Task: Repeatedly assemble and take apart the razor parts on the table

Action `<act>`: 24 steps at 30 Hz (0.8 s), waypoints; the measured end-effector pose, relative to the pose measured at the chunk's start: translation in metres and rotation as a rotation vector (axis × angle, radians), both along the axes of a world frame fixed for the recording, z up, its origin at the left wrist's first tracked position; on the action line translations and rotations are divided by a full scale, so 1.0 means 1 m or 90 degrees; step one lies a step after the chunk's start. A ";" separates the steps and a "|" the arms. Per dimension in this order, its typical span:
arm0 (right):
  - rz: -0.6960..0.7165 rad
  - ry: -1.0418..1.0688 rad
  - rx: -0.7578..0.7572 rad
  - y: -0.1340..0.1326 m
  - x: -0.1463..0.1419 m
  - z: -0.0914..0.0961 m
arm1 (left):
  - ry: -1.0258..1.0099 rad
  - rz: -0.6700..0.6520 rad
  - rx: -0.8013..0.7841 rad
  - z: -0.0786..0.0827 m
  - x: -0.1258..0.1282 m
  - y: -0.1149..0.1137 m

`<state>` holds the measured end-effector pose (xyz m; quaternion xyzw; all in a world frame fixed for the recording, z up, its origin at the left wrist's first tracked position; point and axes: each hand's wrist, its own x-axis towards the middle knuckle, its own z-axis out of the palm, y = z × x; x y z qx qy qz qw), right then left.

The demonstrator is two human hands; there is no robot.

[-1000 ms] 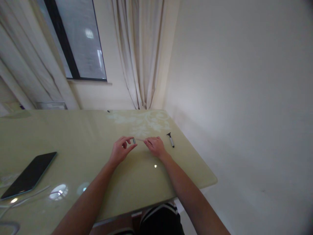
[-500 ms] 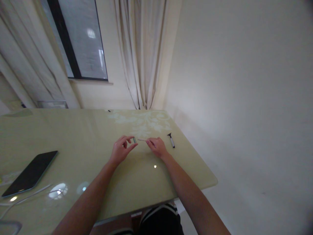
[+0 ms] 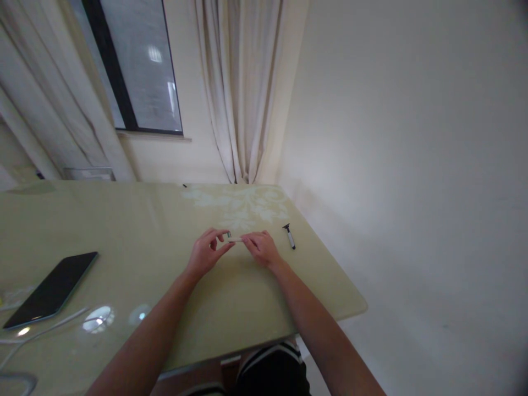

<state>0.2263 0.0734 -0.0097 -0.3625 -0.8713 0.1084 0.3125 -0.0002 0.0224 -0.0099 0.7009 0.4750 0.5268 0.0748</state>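
Between the thumb and fingers of my left hand (image 3: 206,250) is a small, dark greenish piece (image 3: 229,235), held upright; it is too small to name its kind. My right hand (image 3: 260,248) pinches a thin whitish stick (image 3: 236,240) that points left. The stick's tip overlaps the small piece in this view; whether the two touch I cannot tell. Both hands are a little above the table (image 3: 223,308). Right of my right hand lies a razor (image 3: 291,237) with a dark head and a pale handle.
A dark tablet (image 3: 51,289) lies on the left of the glossy table, with a white cable (image 3: 49,330) near it. A tiny dark object (image 3: 185,186) is at the far edge. Beyond stand curtains (image 3: 243,93) and a window; a wall (image 3: 391,165) rises on the right.
My right hand has moved slightly left, bringing the stick's tip from beside the small piece to across it. My left hand keeps its pinch almost in place.
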 end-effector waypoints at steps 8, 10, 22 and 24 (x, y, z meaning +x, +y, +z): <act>-0.083 -0.018 -0.017 0.004 0.004 0.002 | 0.030 -0.008 -0.003 0.000 0.002 -0.002; -0.053 -0.005 -0.011 0.002 0.001 0.002 | 0.040 -0.019 -0.005 -0.001 0.003 -0.003; -0.071 -0.007 0.006 0.001 0.002 0.004 | 0.052 -0.018 -0.001 -0.003 0.003 -0.003; -0.054 -0.007 0.014 -0.001 -0.002 0.004 | 0.051 -0.017 0.002 -0.002 0.003 -0.003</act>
